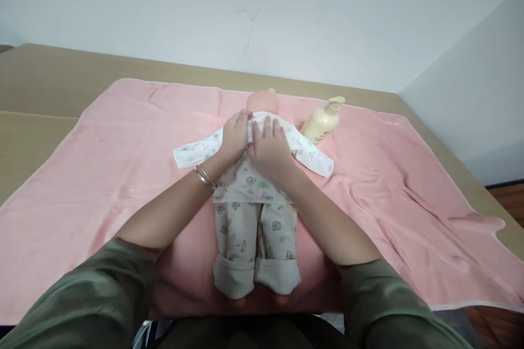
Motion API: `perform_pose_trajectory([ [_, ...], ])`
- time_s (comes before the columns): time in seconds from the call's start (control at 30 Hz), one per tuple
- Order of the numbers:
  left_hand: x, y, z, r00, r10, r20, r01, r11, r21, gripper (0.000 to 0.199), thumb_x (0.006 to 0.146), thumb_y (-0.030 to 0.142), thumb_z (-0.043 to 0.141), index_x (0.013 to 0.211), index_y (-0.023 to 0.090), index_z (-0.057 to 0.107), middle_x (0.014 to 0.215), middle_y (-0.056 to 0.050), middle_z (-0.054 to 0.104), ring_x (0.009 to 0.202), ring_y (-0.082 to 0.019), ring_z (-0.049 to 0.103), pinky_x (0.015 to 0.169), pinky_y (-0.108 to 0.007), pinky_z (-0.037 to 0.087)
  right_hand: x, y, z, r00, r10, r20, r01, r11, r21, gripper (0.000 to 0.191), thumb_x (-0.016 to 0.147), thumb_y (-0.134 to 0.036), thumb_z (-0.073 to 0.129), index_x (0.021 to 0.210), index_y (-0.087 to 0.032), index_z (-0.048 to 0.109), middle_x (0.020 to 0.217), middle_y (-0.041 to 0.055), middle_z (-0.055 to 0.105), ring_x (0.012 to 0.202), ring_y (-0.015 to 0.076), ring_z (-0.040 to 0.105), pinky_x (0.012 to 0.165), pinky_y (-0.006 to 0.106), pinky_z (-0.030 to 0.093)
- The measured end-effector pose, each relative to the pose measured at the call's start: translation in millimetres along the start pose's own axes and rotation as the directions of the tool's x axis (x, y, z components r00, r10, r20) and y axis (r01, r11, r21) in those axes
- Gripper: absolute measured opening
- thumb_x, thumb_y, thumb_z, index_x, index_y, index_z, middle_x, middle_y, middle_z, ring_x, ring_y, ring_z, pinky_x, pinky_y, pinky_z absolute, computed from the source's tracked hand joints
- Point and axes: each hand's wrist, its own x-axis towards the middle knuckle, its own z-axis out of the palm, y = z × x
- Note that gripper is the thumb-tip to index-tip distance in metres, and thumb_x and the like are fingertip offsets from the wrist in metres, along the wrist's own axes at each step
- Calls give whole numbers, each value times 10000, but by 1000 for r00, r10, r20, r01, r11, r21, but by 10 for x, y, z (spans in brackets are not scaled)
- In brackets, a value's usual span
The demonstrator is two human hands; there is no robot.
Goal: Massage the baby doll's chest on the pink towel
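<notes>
The doll [254,185] lies right beneath my fingers, stretched out lengthwise with its head [262,102] at 12 o'clock, just beyond my fingertips, and its legs at 6, pointing back to me. My left fingers [239,120] lie against the upper part of its printed white top [250,181], seen nearly edge-on and close together; I cannot tell whether they pinch any cloth. My right fingers [267,128] are laid wide and flat on the same part of the top, slightly spread, with their tips toward 12, and they grip nothing. The two sets sit side by side, near the middle of the doll's upper body.

From there, one sleeve of the top runs out between 8 and 9 o'clock, the other between 3 and 4. The printed trousers [241,229] are at 6, cuffs turned up.

My left forearm comes in from between 7 and 8, a silver bracelet [204,176] at the wrist; my right comes in from between 4 and 5. Both are bare up to my dark green sleeves.

A pale yellow pump bottle [321,124] leans between 2 and 3, near the doll's sleeve. Under everything, a pink towel [123,174] covers much of the bench [45,79].
</notes>
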Motion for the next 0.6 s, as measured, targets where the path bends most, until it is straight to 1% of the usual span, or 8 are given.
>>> perform_pose_trajectory([
  [0.07,24,2,-13,1000,11,13,-12,1000,18,569,1044,636,390,1022,197,753,1175,-130,800,1198,-269,706,1128,-428,530,-5,-11,-29,983,-176,51,176,984,9,640,1040,-263,385,1662,-115,376,1759,152,257,1653,415,194,1312,749,105],
  [0.13,24,7,-24,998,48,44,-50,998,43,543,1049,614,396,1024,200,746,1190,-125,795,1212,-269,697,1129,-415,525,79,104,-69,964,-253,85,248,967,67,615,1052,-264,345,1660,-182,395,1756,83,290,1658,360,211,1326,729,102],
  [0.2,3,0,-23,994,91,67,-96,993,74,503,1063,564,385,1043,207,738,1213,-114,788,1253,-259,674,1153,-397,503,185,248,-89,979,-185,82,176,979,107,614,1073,-313,330,1667,-165,375,1757,89,289,1658,332,224,1348,654,164],
  [0.27,-24,-25,-8,990,124,72,-132,984,120,456,1070,504,381,1076,210,729,1252,-111,773,1306,-252,644,1196,-397,461,230,299,-75,998,-32,48,27,995,95,661,1087,-379,341,1672,-71,329,1747,173,284,1644,356,255,1345,606,218],
  [0.37,-50,-84,27,990,136,44,-142,975,168,410,1068,435,384,1117,197,714,1295,-129,750,1306,-255,640,1224,-419,422,130,141,-17,992,125,-23,-125,992,7,675,1088,-342,344,1647,34,319,1712,289,292,1619,413,295,1334,594,237],
  [0.43,-52,-115,44,994,111,20,-113,985,129,398,1066,421,381,1114,197,707,1280,-124,752,1256,-243,664,1182,-398,458,36,-1,9,998,64,-27,-65,997,-48,641,1066,-265,355,1647,5,347,1729,259,274,1632,432,251,1339,607,213],
  [0.5,-51,-126,49,997,76,2,-76,994,76,387,1064,422,386,1094,204,704,1247,-108,763,1210,-230,680,1124,-366,498,14,-38,7,998,-65,20,66,997,-50,634,1038,-209,361,1658,-77,376,1753,167,271,1651,421,197,1344,641,170],
  [0.6,-61,-104,40,997,81,-4,-80,992,101,359,1056,406,409,1078,206,707,1200,-103,775,1187,-243,679,1121,-381,495,151,163,-24,984,-170,60,167,984,53,621,1042,-240,344,1656,-161,404,1748,82,317,1649,370,233,1348,634,178],
])
